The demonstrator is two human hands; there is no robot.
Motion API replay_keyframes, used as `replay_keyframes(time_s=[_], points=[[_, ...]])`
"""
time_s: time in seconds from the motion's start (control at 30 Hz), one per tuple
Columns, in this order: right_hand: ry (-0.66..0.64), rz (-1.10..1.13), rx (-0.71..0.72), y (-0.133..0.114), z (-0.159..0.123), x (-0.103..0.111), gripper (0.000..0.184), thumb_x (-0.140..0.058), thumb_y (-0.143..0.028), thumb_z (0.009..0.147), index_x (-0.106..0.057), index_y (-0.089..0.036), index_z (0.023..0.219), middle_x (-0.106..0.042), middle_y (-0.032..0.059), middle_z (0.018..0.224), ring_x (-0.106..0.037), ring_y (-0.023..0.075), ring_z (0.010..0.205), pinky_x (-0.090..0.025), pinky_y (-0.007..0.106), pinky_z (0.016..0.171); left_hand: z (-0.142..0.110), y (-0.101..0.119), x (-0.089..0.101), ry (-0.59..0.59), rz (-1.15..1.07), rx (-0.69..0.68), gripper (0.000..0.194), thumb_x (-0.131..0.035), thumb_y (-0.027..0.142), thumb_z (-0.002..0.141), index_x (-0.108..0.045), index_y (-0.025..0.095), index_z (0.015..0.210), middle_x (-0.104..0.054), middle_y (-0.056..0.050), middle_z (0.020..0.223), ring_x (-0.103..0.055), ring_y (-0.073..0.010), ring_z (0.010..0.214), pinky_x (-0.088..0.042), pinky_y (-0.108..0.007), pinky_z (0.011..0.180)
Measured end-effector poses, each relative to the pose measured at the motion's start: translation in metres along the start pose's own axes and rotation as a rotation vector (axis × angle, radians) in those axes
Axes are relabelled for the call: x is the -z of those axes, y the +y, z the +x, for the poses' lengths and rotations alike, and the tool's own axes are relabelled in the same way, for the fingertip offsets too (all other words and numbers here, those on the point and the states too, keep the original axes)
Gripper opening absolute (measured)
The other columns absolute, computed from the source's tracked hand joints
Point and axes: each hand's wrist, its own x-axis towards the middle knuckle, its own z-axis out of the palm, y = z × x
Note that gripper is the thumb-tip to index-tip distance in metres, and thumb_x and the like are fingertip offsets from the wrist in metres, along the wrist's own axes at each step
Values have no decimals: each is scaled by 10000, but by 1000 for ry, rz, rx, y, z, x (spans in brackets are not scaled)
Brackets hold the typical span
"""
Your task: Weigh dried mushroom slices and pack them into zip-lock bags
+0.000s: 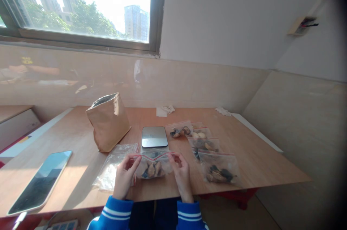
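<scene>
Lower centre of frame: your left grip (124, 175) and right grip (182, 174) pinch opposite ends of the mushroom-like-piece bag (152, 170), its sagging red-lined mouth running crosswise between them.

No text, label, brand, number or sign can be read here. On the shiny wall (103, 74), at the left side, there is a yellow mark (26, 60), but it is too blurred for reading. Faint small marks on the white panel (17, 130) are also not readable.
</scene>
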Motion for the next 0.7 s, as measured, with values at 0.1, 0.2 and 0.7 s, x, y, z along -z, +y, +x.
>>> replay_keyframes(time_s=[0.1, 0.2, 0.7], points=[[38, 34, -5, 3, -1, -1, 298, -683, -435, 763, -673, -152, 857, -702, 60, 850, -625, 202, 800, -476, 312, 763, -1, -3, -3, 43, -14, 31, 322, -706, 457, 704, -686, 175, 857, -715, -64, 796, -675, -223, 766, -534, -299, 657], [67, 55, -6, 7, -1, 0, 299, -678, -429, 772, -676, -150, 878, -704, 61, 867, -626, 200, 816, -474, 310, 775, 0, -5, -2, 53, 12, 39, 331, -703, 460, 709, -680, 162, 852, -709, -57, 779, -664, -205, 748, -521, -293, 684], [-205, 345, -143, 2, -2, 1, 312, -674, -430, 797, -669, -179, 982, -724, 67, 969, -665, 218, 901, -483, 351, 876, 3, -2, 1, -121, -9, 47, 334, -691, 441, 729, -692, 161, 912, -734, -61, 888, -673, -219, 888, -519, -297, 804]])
